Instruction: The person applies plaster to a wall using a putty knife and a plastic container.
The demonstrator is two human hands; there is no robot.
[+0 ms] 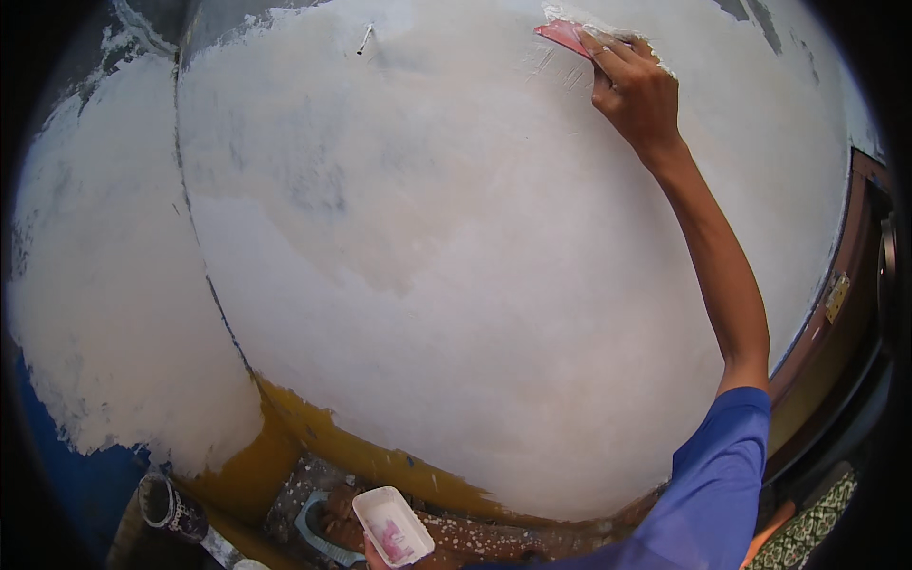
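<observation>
The right hand (635, 90) presses a red scraper (562, 34) against the white wall (475, 285), grip closed on it. The left hand (372, 555), barely visible, holds a white tray (392, 525).

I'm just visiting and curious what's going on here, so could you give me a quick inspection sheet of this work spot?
Surface: wall coated in whitish filler, grey patches up top, a yellow band bare along the bottom.
Job's things: pink scraper pressed to the wall; white tray with pinkish paste inside.
Clutter: dark can on the spattered floor at lower left; a nail sticks out of the wall near the top.
Hands: right hand raised high, gripping the scraper; left hand barely shows, under the tray.
Cables: nothing seen.
Surroundings: brown door frame at right, blue surface at lower left.
</observation>
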